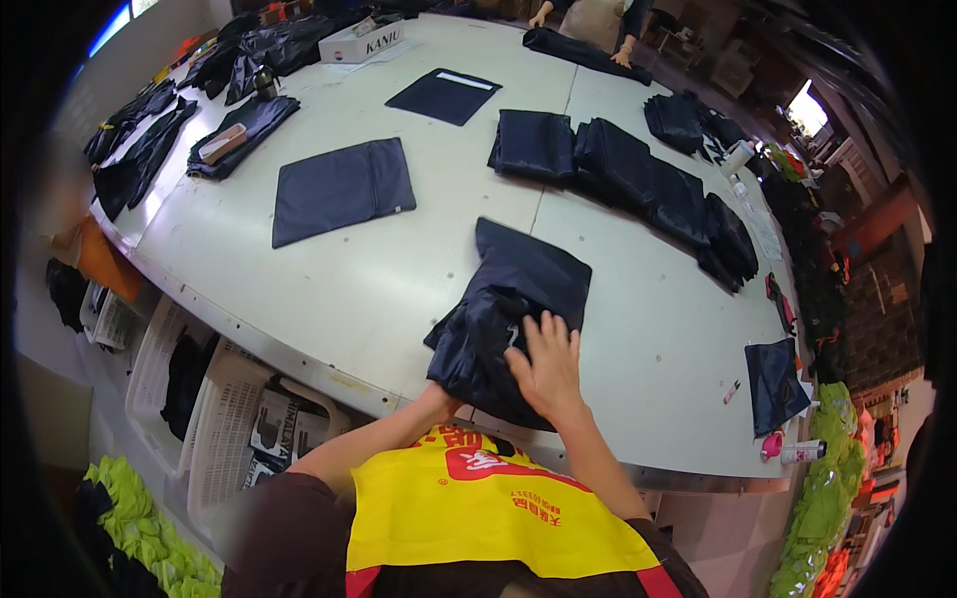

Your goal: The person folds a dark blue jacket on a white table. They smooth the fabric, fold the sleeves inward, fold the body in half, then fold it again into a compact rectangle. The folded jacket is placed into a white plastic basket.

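Note:
A dark navy folded garment (533, 264) lies on the table in front of me, its near part bunched and crumpled. My right hand (546, 367) rests on the right side of that bunched part, fingers spread and pointing away from me. At the near left edge of the garment is my left hand (445, 399); cloth hides its fingers, so whether they grip the fabric does not show. Beyond the garment, to the left, a flat dark rectangular folded piece (344, 189) lies by itself. Several folded dark garments (638, 174) form an overlapping row to the right.
The large pale table (389, 289) curves around me. Another dark folded piece (449, 95) and a white box (362, 42) lie farther off. A co-worker's hand (624, 56) touches dark cloth at the far edge. White plastic baskets (224, 419) stand below the left edge.

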Demonstrator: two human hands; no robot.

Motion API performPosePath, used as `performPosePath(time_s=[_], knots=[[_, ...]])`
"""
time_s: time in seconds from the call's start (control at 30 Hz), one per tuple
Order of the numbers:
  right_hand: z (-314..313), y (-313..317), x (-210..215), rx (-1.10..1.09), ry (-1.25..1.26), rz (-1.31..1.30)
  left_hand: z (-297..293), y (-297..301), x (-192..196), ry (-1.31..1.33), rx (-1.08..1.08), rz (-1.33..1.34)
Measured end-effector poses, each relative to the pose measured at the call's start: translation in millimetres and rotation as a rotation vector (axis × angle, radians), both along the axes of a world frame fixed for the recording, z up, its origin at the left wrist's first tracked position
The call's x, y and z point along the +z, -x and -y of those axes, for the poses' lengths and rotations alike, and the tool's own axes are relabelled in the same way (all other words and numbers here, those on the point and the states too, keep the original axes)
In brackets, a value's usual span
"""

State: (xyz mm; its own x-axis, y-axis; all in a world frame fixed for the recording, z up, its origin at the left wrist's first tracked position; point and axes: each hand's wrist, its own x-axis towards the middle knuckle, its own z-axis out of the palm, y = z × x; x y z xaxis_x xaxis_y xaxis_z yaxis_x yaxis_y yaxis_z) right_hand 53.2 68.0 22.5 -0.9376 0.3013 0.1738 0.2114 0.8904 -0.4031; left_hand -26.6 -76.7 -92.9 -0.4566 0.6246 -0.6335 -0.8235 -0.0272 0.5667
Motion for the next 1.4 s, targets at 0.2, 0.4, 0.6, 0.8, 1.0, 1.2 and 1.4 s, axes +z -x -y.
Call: performPosePath(time_s=[0.2, 0.4, 0.6, 0.8, 1.0, 1.2, 1.4], knots=[[49, -32, -35, 0.116, -0.297, 0.043, -6, 3, 36, -0.169, -0.056, 0.109], [61, -36, -68, 0.148, -0.467, -0.066, -2, 9, 20, -0.117, 0.060, 0.150], [50, -17, -63, 0.145, -0.442, -0.256, -9, 8, 28, -0.095, 0.106, 0.151], [33, -3, -29, 0.168, -0.268, -0.287, -21, 9, -3, 0.075, -0.227, -0.251], [23, -2, -27, 0.215, -0.326, -0.291, -34, 10, -9, 0.288, -0.653, -0.667], [-20, 24, -42, 0.325, -0.480, -0.403, -24, 12, 50, 0.162, -0.803, -0.985], [-22, 32, -82, 0.514, -0.507, -0.392, 2, -7, 6, 0.267, -0.731, -0.637]])
